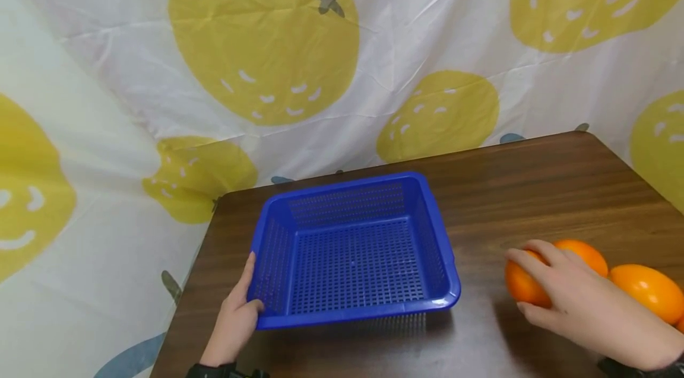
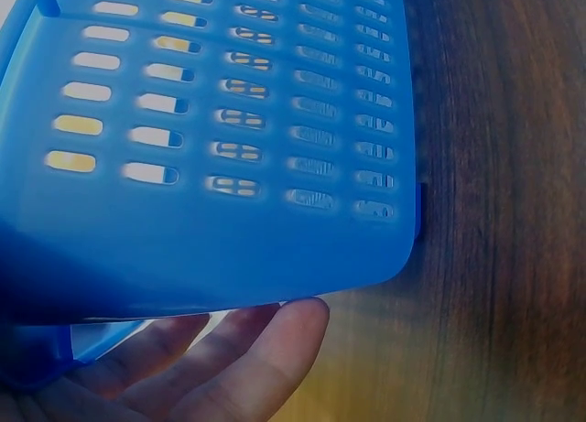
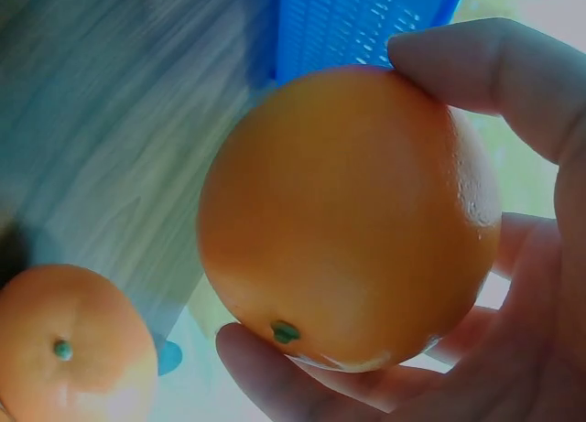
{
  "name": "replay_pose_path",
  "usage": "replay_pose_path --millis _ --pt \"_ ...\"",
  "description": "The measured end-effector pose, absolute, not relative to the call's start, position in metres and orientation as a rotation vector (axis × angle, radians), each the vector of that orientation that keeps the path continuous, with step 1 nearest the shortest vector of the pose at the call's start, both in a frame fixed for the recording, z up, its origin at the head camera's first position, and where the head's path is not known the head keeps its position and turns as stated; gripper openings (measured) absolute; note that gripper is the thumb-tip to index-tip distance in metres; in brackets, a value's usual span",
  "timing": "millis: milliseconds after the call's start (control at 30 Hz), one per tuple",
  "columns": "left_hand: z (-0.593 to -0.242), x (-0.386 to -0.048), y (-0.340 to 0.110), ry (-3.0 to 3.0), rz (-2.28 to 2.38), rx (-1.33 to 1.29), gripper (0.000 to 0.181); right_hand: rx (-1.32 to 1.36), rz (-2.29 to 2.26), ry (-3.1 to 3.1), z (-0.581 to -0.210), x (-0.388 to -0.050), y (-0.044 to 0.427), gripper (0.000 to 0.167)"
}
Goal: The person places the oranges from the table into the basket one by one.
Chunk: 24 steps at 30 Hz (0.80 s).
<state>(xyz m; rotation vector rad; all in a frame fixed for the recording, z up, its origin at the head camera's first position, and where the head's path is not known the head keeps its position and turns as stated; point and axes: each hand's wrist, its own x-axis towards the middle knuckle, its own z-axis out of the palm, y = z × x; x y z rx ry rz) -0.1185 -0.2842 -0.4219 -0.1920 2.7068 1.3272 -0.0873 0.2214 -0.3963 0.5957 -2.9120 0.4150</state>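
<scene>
A blue plastic basket [image 1: 352, 310] with perforated walls and floor stands on the table, nothing inside it. My left hand [image 1: 235, 313] grips its left rim near the front corner; in the left wrist view the fingers [image 2: 293, 340] curl under the rim against the perforated wall. To the right of the basket, my right hand [image 1: 577, 301] holds an orange [image 1: 521, 283] between thumb and fingers. The right wrist view shows this orange [image 3: 339, 221] with its small green stem end, the thumb on one side and fingers on the other.
Behind and beside the right hand lie more oranges, one partly covered [image 1: 585, 253] and another orange [image 1: 646, 289] near the right edge, with a sliver of one more. The brown wooden table [image 1: 507, 188] backs onto a white cloth [image 1: 406, 22] printed with yellow fruit.
</scene>
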Motion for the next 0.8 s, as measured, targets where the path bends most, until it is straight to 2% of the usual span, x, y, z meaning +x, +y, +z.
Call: replay_pose_path --millis 800 --pt "-0.42 -0.118 -0.283 2.717 1.28 -0.19 0.096 0.651 0.459 -2.9 -0.365 -0.1 0.198 0.061"
